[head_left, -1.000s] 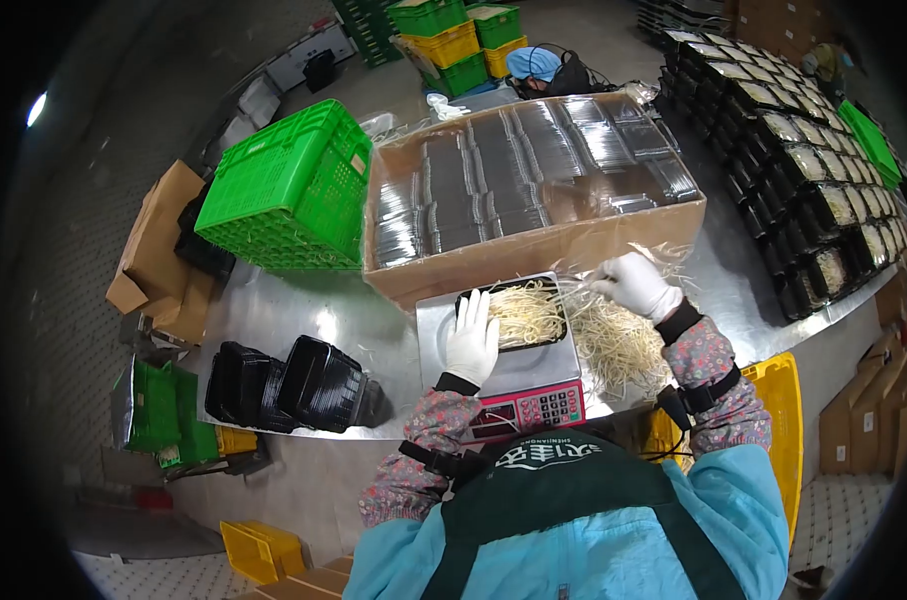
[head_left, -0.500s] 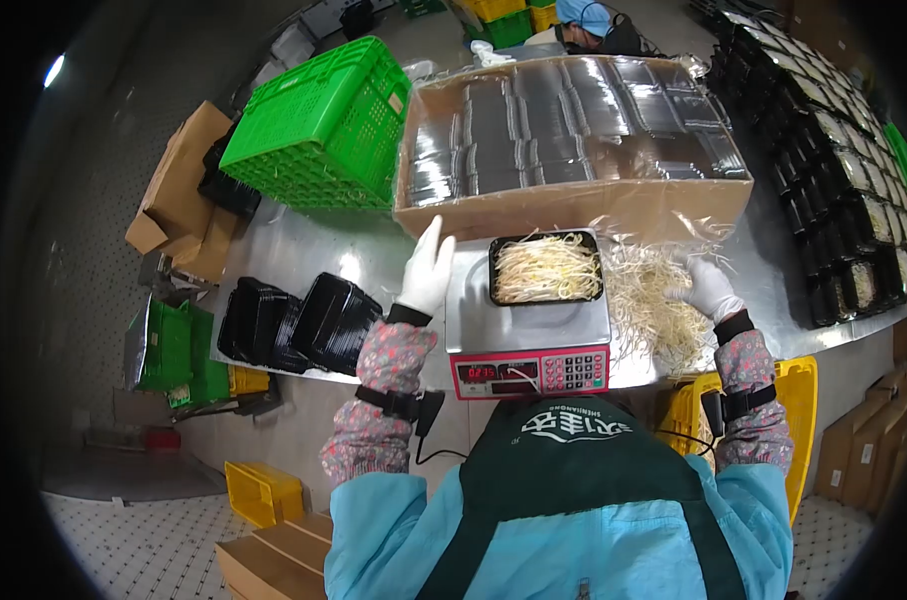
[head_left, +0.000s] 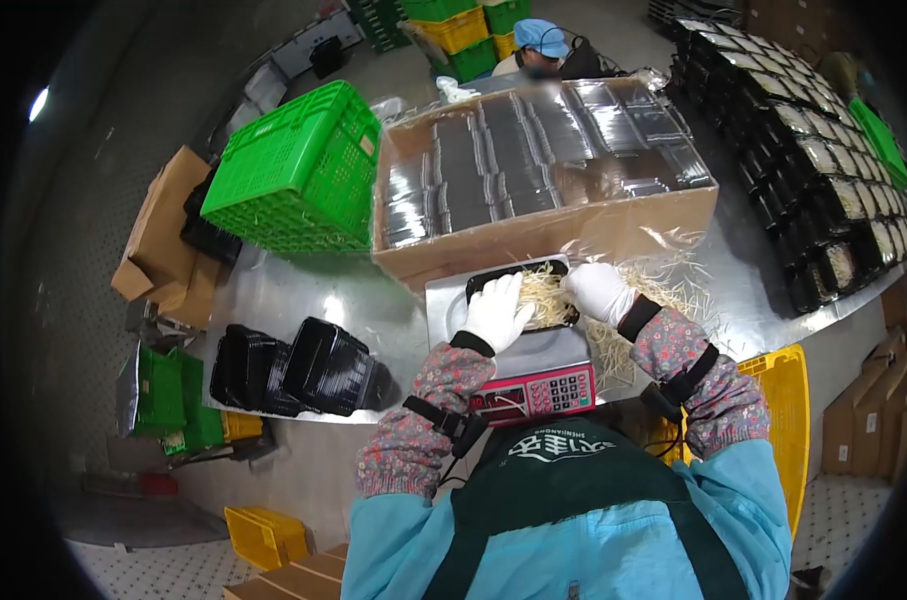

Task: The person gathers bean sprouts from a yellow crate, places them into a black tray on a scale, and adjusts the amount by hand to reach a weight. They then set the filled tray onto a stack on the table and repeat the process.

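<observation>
Black tray (head_left: pixel 482 282), sprouts (head_left: pixel 545 300) inside, between left hand (head_left: pixel 498 312) and right hand (head_left: pixel 600 292)

A bright, elongated light (head_left: pixel 39 104) shows at the far left, in a dim, dark-grey part of the room. The surface (head_left: pixel 374 335) is shiny metal and throws back a white glare (head_left: pixel 334 305). Below it lies a plain grey floor (head_left: pixel 304 460), with pale, dotted flooring (head_left: pixel 849 525) at the lower corners. Green and yellow crates (head_left: pixel 454 32) stand stacked at the back, and brown cartons (head_left: pixel 861 415) stand along the right.
</observation>
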{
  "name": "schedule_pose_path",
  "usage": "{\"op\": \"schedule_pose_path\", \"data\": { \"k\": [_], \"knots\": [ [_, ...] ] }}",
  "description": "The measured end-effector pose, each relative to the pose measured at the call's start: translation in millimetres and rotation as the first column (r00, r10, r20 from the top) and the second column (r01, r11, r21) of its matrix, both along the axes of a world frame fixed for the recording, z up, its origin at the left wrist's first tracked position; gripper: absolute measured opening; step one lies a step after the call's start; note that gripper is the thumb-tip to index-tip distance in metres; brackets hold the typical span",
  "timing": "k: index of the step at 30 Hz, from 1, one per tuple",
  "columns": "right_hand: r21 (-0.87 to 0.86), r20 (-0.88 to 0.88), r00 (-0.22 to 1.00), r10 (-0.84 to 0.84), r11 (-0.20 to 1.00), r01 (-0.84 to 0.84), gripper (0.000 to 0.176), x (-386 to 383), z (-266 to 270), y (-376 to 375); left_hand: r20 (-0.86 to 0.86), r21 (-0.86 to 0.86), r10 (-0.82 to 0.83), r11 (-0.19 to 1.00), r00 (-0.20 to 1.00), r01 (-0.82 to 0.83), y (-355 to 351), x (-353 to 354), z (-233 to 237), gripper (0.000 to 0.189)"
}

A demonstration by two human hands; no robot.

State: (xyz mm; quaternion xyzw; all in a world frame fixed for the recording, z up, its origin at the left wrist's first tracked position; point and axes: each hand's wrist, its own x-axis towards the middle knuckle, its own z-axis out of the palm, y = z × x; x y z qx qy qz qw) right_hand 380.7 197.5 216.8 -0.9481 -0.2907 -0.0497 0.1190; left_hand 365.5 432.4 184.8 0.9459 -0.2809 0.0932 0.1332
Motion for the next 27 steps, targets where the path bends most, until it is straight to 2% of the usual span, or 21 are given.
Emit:
{"op": "schedule_pose_path", "data": {
  "k": [2, 5, 7, 9, 11, 13, 14, 16, 17, 18, 20, 22, 24, 26, 27],
  "knots": [
    [0.064, 0.006, 1.0, -0.005, 0.998, 0.005, 0.013, 2.7, 13.2, -14.4, 0.024, 0.009, 0.012, 1.0, 1.0, -0.012, -0.3, -2.8, -2.1, 0.061],
    [0.128, -0.073, 0.992, -0.103, 0.985, 0.111, 0.015, 2.5, 58.6, -40.4, -0.018, -0.101, 0.014, 0.995, 1.0, -0.016, 1.3, -4.6, -7.9, 0.069],
    [0.305, -0.177, 0.982, -0.072, 0.944, 0.125, 0.015, 4.1, 88.8, -48.9, -0.076, -0.218, 0.033, 0.975, 0.997, -0.049, 2.4, -6.0, -2.9, 0.075],
    [0.478, -0.286, 0.958, -0.009, 0.865, 0.151, 0.016, 2.6, 106.1, -44.9, -0.23, -0.385, 0.038, 0.914, 0.972, -0.127, 3.6, -8.6, 5.8, 0.089],
    [0.631, -0.353, 0.932, 0.076, 0.755, 0.177, 0.017, 0.1, 115.9, -26.6, -0.273, -0.56, 0.001, 0.813, 0.962, -0.16, 10.4, -13.4, 8.7, 0.093],
    [0.657, -0.312, 0.94, 0.138, 0.746, 0.109, 0.019, 4.4, 97.1, -4.9, -0.339, -0.721, -0.061, 0.658, 0.939, -0.218, 20.7, -19.4, 15.6, 0.097],
    [0.676, -0.286, 0.943, 0.171, 0.734, 0.072, 0.019, 7.9, 79.0, 7.5, -0.344, -0.711, -0.053, 0.667, 0.937, -0.223, 27.6, -22.8, 21.3, 0.091],
    [0.446, -0.18, 0.98, 0.085, 0.895, 0.004, 0.02, 13.1, 43.1, 28.8, -0.37, -0.858, -0.168, 0.439, 0.914, -0.267, 44.3, -22.7, -0.2, 0.085],
    [0.283, -0.225, 0.974, 0.023, 0.958, 0.043, 0.022, 11.8, 36.1, 34.1, -0.375, -0.818, -0.127, 0.511, 0.918, -0.263, 54.5, -26.8, 4.3, 0.081],
    [0.181, -0.174, 0.985, 0.018, 0.983, 0.014, 0.027, 14.2, 17.2, 31.8, -0.393, -0.827, -0.12, 0.48, 0.911, -0.294, 66.1, -29.7, 3.0, 0.08],
    [0.209, -0.254, 0.966, 0.055, 0.978, -0.001, 0.036, 12.1, 24.3, 21.5, -0.432, -0.841, -0.109, 0.408, 0.895, -0.356, 87.6, -34.1, -3.0, 0.079],
    [0.181, -0.345, 0.939, 0.004, 0.982, 0.062, 0.044, 3.5, 58.4, 6.8, -0.425, -0.764, 0.01, 0.532, 0.905, -0.365, 94.0, -44.2, 10.0, 0.073],
    [0.286, -0.206, 0.978, 0.03, 0.958, 0.031, 0.044, 10.2, 47.7, -13.3, -0.38, -0.699, 0.11, 0.617, 0.919, -0.363, 90.7, -48.6, 18.6, 0.07],
    [0.404, -0.22, 0.975, -0.016, 0.909, 0.106, 0.04, 14.5, 34.4, -19.4, -0.2, -0.559, 0.153, 0.793, 0.968, -0.242, 69.1, -47.2, 30.9, 0.063],
    [0.45, -0.157, 0.987, -0.027, 0.888, 0.095, 0.038, 11.6, 32.2, -13.9, -0.117, -0.48, 0.137, 0.859, 0.984, -0.177, 56.9, -42.5, 32.1, 0.063]
  ]
}}
